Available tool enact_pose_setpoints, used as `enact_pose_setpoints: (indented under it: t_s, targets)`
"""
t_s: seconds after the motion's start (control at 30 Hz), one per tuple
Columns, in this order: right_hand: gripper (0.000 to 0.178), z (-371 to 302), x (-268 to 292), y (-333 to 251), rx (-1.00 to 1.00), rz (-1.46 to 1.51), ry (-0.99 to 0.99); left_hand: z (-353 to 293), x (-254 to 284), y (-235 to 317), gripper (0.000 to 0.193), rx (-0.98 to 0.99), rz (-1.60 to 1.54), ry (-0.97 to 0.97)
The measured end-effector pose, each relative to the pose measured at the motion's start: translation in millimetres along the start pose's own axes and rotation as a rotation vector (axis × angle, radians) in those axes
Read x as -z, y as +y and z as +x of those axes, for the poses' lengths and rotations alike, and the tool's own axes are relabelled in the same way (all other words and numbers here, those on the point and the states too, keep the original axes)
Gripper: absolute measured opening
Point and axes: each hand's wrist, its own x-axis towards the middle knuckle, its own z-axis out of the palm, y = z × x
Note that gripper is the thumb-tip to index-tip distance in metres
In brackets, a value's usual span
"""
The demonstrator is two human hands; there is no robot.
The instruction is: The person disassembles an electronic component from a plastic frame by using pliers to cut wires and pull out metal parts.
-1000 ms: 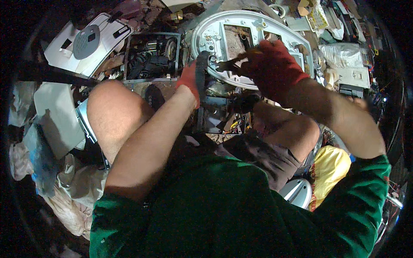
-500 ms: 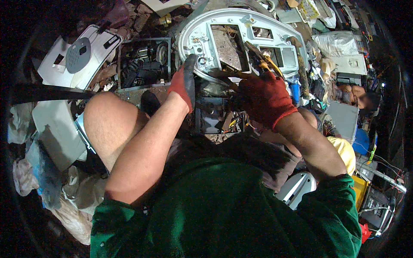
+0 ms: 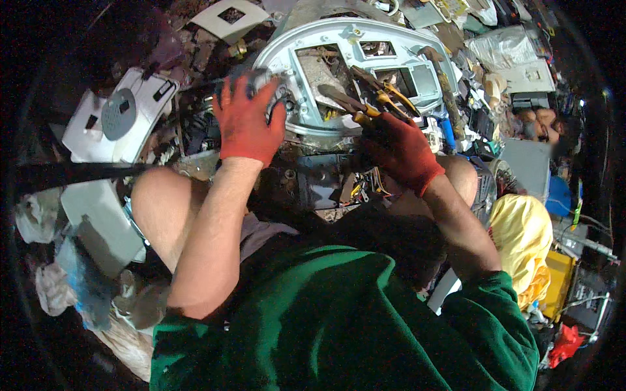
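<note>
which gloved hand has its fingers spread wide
The left hand, splayed by the left end of the pale plastic casing; the right hand is curled around a yellow-handled tool.

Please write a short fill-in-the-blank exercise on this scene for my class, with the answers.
1. The left hand wears a ____ glove.
2. The hand gripping the dark-bladed tool is the ____ one.
3. The shirt is ____.
4. The bulging plastic bag beside the right forearm is mainly ____.

Missing words: red; right; green; yellow.
</note>
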Motion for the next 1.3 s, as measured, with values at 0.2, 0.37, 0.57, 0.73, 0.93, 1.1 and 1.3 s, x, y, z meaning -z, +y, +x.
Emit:
enact_pose_setpoints:
  t_s: [0.2,0.37,0.57,0.73,0.93,1.1,1.3]
  targets:
    - [0.048,-18.7,-18.8,33.4,-0.202,0.763,0.334,56.0,17.6,14.5,0.027,-0.617,0.261,-0.610]
    - [0.048,-24.3,-6.6,33.3,-0.130,0.718,0.421,90.4,7.6,33.1,0.020,-1.054,0.418,-0.725]
    - [0.034,-40.8,11.0,31.0,-0.158,0.595,0.435,99.0,-4.9,50.2,0.016,-1.223,0.417,-0.801]
    - [0.031,-54.7,15.6,37.3,-0.140,0.622,0.489,95.7,-9.3,51.4,0.019,-1.272,0.435,-0.713]
    - [0.032,-64.3,26.7,35.8,-0.172,0.643,0.460,90.8,-13.0,46.8,0.023,-1.259,0.459,-0.631]
    - [0.034,-60.7,26.8,34.7,-0.142,0.671,0.454,92.1,-24.9,29.0,0.027,-0.751,0.187,-0.680]
    - [0.041,-53.2,21.6,37.2,-0.095,0.702,0.370,97.7,-24.9,18.3,0.031,0.013,-0.634,-0.352]
